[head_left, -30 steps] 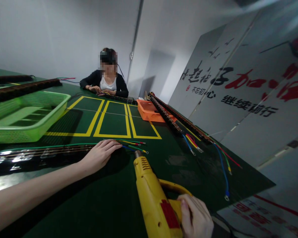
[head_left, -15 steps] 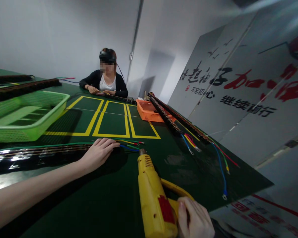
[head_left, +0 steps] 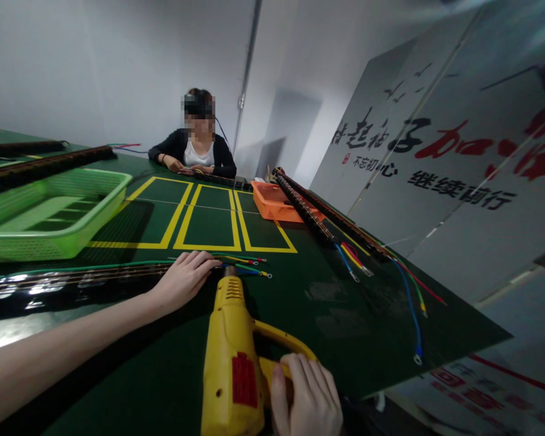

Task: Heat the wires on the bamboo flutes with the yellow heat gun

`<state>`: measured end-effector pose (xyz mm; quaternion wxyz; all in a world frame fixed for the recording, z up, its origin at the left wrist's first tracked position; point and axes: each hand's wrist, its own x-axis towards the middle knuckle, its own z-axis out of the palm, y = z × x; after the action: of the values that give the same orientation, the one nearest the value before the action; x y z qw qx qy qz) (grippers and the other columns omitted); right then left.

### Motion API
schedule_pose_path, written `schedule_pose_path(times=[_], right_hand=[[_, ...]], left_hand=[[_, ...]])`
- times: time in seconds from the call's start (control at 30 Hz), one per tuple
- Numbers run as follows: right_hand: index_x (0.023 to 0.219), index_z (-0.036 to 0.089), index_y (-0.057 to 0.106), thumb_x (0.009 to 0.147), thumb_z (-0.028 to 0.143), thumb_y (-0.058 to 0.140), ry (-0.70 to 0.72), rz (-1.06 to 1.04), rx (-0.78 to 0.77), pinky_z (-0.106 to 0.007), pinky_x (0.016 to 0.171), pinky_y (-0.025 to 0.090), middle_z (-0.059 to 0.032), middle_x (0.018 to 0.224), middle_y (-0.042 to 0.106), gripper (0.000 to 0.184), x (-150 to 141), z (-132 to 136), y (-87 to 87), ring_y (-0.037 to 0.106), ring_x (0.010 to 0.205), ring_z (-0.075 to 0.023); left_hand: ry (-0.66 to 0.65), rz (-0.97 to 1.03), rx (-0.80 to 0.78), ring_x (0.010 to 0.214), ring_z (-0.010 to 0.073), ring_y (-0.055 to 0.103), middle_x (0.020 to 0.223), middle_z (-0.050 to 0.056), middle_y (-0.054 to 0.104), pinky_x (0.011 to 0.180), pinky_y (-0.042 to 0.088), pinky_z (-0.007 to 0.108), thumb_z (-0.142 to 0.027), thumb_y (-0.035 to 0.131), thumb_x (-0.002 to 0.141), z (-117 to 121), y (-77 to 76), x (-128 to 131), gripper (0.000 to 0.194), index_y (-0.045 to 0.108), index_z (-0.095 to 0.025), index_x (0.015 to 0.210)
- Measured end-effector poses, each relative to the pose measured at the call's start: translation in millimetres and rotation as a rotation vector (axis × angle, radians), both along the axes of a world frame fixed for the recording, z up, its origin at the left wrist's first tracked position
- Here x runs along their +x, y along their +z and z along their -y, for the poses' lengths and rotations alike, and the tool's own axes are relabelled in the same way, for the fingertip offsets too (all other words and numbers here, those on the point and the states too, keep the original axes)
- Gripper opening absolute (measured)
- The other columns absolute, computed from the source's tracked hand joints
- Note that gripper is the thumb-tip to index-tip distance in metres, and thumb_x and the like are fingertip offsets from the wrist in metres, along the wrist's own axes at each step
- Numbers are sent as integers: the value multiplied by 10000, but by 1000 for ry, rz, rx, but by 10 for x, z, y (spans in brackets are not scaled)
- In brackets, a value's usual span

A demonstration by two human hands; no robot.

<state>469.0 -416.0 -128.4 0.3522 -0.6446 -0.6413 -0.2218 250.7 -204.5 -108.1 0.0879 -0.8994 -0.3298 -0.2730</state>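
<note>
My right hand point(head_left: 307, 396) is wrapped round the handle of a yellow heat gun point(head_left: 231, 351) with a red panel on its side. Its metal nozzle points away from me, at the blue and green wires point(head_left: 247, 270) that stick out past my left hand point(head_left: 186, 280). The fingers of that hand are closed over the end of a long black wire harness point(head_left: 104, 281), which runs off to the left. Ring terminals point(head_left: 267, 275) tip the loose wires. My left fingers hide where the wires leave the harness.
A green basket point(head_left: 95, 212) stands at the left, with more harnesses point(head_left: 63, 160) behind it. Two harnesses point(head_left: 309, 212) lie at the right, by an orange basket point(head_left: 266, 206). Yellow tape point(head_left: 209, 247) marks the green table. Across it sits a person point(head_left: 200, 148).
My right hand has moved the heat gun to the left, bringing its nozzle from the wire tips to near my left fingers. My left hand stays on the harness.
</note>
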Motion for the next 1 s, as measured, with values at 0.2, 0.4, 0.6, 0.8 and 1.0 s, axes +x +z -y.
schedule_pose_path(times=[0.2, 0.4, 0.6, 0.8, 1.0], right_hand=[[897, 228, 595, 949, 341, 362, -10, -58, -44, -323, 809, 328, -13, 821, 642, 263, -169, -5, 18, 560, 785, -185], [987, 258, 604, 966, 300, 359, 94, -54, -38, -283, 814, 309, 38, 884, 667, 250, -253, -44, 79, 579, 808, -145], [816, 253, 602, 981, 350, 314, 65, -213, -80, -276, 719, 305, 43, 742, 633, 346, -251, -53, 148, 552, 710, -141], [811, 257, 642, 968, 416, 367, 21, -155, -34, -247, 724, 350, 45, 775, 670, 355, 137, -12, 123, 594, 712, -125], [822, 243, 672, 965, 428, 377, 1, 60, -12, -201, 675, 424, 47, 786, 692, 377, 622, 67, 278, 636, 707, -99]], left_hand=[[26, 7, -23, 1005, 218, 501, 1096, 74, 557, 826, 390, 358, -199, 337, 935, -7, 34, -19, 281, 522, -194, 1145], [26, 16, -43, 992, 220, 502, 1079, 71, 563, 830, 386, 361, -199, 361, 918, -1, 65, -10, 255, 528, -193, 1112], [14, 25, -57, 1000, 220, 499, 1083, 64, 562, 835, 383, 361, -186, 370, 907, -9, 70, -23, 251, 526, -199, 1103], [13, 21, -62, 988, 218, 498, 1079, 65, 563, 813, 381, 353, -191, 360, 919, -11, 61, -31, 245, 522, -203, 1102], [7, 28, -73, 1015, 216, 492, 1108, 70, 559, 816, 392, 355, -200, 355, 928, -4, 61, -39, 263, 522, -196, 1131]])
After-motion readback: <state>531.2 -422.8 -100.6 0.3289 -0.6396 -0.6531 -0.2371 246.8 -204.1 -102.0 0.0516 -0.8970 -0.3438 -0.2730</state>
